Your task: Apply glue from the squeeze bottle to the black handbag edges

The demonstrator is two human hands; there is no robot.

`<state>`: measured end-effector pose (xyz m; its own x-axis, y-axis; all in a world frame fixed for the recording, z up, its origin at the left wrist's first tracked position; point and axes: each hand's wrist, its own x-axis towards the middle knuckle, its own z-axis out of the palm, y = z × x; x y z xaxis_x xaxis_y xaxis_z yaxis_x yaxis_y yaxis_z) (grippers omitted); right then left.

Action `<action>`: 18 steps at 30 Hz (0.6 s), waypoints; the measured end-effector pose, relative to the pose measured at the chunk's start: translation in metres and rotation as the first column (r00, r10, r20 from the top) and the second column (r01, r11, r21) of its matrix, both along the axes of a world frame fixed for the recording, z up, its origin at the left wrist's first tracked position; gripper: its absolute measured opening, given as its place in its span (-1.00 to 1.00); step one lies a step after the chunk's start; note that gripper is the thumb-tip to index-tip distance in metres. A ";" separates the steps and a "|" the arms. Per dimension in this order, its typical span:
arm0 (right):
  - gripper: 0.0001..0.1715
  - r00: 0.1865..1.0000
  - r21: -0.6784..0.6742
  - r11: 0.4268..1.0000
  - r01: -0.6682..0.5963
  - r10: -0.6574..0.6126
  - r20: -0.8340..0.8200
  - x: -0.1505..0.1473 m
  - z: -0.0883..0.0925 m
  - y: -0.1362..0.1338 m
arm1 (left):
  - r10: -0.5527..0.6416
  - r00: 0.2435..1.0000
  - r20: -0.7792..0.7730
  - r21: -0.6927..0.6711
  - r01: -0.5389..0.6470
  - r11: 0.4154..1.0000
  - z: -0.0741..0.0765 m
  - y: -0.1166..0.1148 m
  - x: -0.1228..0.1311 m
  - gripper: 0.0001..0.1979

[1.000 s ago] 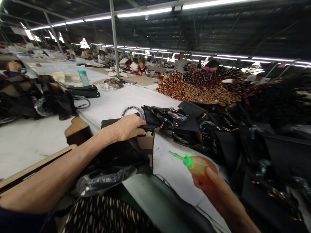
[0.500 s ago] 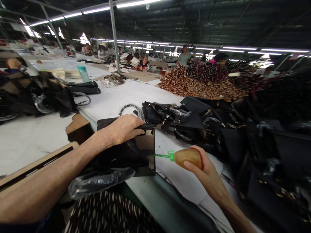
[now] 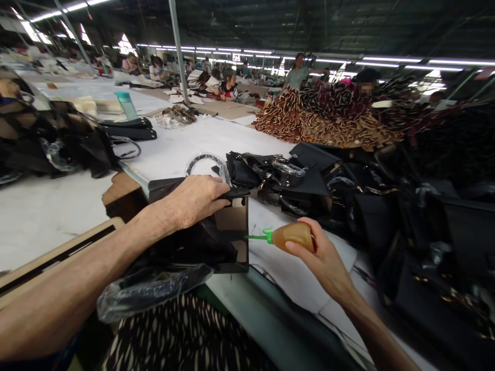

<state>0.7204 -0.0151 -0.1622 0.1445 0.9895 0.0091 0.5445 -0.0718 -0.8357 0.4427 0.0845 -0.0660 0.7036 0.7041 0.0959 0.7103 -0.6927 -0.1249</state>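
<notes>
A black handbag (image 3: 174, 252) lies on its side at the table edge, its tan inner side facing right. My left hand (image 3: 203, 198) is closed over the bag's upper edge, thumb and fingers pinching the panel. In my right hand (image 3: 319, 252) is a squeeze bottle (image 3: 292, 237) of amber liquid, probably glue, with a green nozzle. The nozzle's thin tip points left and reaches the bag's right edge; whether it touches cannot be made out. One plastic-wrapped handle (image 3: 154, 291) hangs in front over my lap, and another wrapped handle (image 3: 207, 159) arches behind the bag.
Several black bags (image 3: 294, 180) with gold hardware are heaped to the right. Stacked brown and maroon pieces (image 3: 332, 118) stand behind them. At left are a brown block (image 3: 124, 198), more black bags (image 3: 73, 139), a teal-lidded cup (image 3: 126, 106) and a co-worker's hand (image 3: 10, 88).
My right hand and the bottle have shifted slightly left and up, with the nozzle still at the bag's edge. My left hand keeps its hold. The view has tilted slightly.
</notes>
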 end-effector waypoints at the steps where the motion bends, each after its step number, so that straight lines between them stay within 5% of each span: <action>1: -0.42 1.000 -0.006 1.000 -0.005 0.005 -0.003 0.000 -0.001 -0.001 | 0.002 1.000 -0.006 0.008 -0.002 1.000 0.000 -0.001 0.000 -0.82; 18: -0.45 0.999 -0.020 0.999 -0.042 0.043 0.019 0.004 0.000 -0.004 | 0.016 1.000 -0.020 0.032 -0.016 0.999 0.000 -0.007 0.003 -0.85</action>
<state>0.7244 -0.0188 -0.1624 0.1022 0.9947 -0.0084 0.5633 -0.0648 -0.8237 0.4459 0.0770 -0.0663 0.6943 0.7121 0.1042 0.7183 -0.6768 -0.1610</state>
